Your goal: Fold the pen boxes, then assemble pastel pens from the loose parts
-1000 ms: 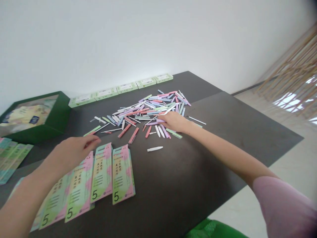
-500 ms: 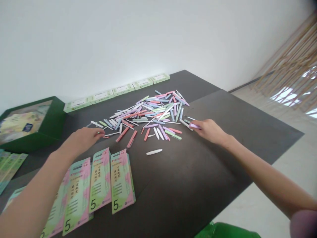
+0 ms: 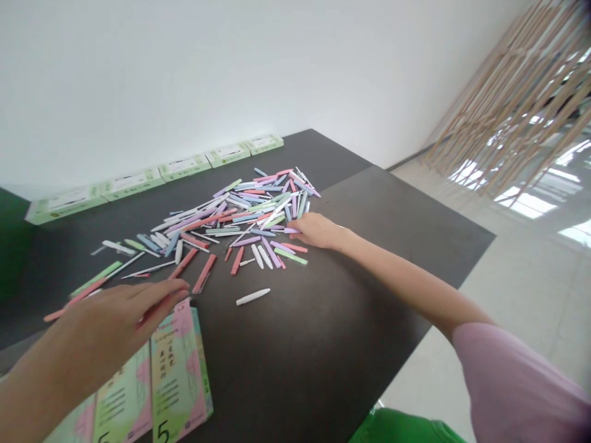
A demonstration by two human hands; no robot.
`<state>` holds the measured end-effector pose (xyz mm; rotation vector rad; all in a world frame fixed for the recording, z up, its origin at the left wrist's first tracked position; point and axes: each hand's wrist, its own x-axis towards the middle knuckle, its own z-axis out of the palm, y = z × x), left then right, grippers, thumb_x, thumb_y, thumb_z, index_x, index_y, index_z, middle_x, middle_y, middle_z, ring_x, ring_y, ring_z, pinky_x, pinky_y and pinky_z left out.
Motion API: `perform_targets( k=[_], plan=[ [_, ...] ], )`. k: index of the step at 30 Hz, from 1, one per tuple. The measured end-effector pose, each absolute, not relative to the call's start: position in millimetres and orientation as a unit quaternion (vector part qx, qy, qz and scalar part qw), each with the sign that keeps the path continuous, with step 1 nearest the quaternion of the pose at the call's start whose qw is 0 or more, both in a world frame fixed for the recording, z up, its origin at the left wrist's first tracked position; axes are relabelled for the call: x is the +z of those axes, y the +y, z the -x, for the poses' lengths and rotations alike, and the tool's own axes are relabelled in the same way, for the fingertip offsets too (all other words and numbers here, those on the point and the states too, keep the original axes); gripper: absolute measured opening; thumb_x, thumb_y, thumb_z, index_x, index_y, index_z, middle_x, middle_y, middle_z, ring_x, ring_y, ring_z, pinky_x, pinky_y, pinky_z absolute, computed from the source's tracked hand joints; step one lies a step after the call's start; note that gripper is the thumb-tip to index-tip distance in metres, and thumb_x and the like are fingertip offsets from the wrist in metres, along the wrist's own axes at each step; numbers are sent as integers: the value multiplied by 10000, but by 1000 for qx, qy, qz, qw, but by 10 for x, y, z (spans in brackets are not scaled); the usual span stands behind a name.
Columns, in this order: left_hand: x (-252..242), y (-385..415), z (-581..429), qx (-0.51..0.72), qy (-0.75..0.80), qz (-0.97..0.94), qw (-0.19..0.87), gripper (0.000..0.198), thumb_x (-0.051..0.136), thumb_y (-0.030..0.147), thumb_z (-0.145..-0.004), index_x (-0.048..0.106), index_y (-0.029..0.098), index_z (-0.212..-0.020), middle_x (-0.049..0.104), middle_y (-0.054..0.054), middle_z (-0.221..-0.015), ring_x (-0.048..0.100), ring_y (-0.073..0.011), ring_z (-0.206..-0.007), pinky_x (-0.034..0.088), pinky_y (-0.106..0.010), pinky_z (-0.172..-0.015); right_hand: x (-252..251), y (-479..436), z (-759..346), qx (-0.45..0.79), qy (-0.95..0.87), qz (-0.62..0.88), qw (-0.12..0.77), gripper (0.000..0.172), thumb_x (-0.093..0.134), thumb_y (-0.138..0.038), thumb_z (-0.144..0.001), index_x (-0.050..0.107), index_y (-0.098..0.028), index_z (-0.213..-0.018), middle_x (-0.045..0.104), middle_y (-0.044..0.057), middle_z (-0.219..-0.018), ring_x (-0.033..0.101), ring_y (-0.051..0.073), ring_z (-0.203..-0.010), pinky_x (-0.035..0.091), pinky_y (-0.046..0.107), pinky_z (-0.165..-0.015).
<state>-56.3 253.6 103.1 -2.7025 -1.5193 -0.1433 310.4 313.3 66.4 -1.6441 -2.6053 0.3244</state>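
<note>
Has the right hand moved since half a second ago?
Yes. The right hand has come back left, from beside the heap of pastel plastic pens to its right edge.

Left hand (image 3: 124,311): palm down, fingers (image 3: 161,292) straight and close together, pointing forward-right. Bare forearm enters from the lower-left corner. Right hand (image 3: 318,231): arm stretched almost full length, forward and to the left, palm down, knuckles up, fingers curled under. Can't tell if they pinch anything. Pink sleeve (image 3: 517,381) covers the right upper arm.
</note>
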Motion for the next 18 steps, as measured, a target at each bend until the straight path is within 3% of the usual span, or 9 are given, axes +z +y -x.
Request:
perform_targets(
  k=[2,4,6,8,11,15,18],
  plan=[
    [1053,2353,441,-61,-395,912,94,513,310,588,-906,697,270,-1016,760,39,-894,702,-175,-742,535,-312,-727,688,3016,-2968,120,-842,523,52,313,472,-249,-967,583,-112,-1225,699,148,-978,661,225,-916,420,277,-761],
    [1106,2178,242,-101,-371,913,137,443,360,544,-938,669,231,-989,755,40,-827,698,-153,-674,514,-253,-639,723,2782,-2805,151,-837,518,93,448,433,-289,-987,391,-121,-1400,692,106,-943,659,175,-816,437,250,-723],
    [1158,2028,-5,-162,-398,895,119,410,365,520,-963,645,222,-997,723,64,-688,656,-116,-524,460,-193,-526,770,2482,-2628,253,-813,499,161,754,603,-354,-894,187,-125,-1480,676,49,-854,636,148,-683,436,216,-619],
    [1173,1912,-240,-191,-434,878,65,436,354,562,-957,637,230,-961,690,86,-607,593,-88,-413,414,-176,-445,823,2192,-2466,352,-791,466,180,910,694,-382,-805,144,-132,-1485,646,15,-751,614,160,-595,406,214,-532],
    [1098,1779,-467,-216,-456,863,3,471,388,617,-918,641,223,-968,711,70,-627,592,-93,-400,432,-190,-430,883,1896,-2282,376,-803,433,161,833,591,-338,-847,105,-138,-1493,647,14,-692,609,179,-527,358,219,-475],
    [951,1591,-511,-283,-435,855,-13,280,473,443,-946,656,232,-936,769,15,-811,725,-139,-693,544,-199,-651,898,1751,-2133,329,-849,396,121,880,518,-247,-852,-44,-82,-1510,714,101,-768,651,230,-542,371,252,-460],
    [886,1430,-374,-295,-442,845,-59,224,489,407,-944,671,278,-966,781,48,-888,738,-128,-760,565,-180,-690,922,1728,-2154,359,-865,336,102,916,546,-310,-878,-64,-65,-1516,732,142,-834,688,264,-615,448,291,-499]
  ],
)
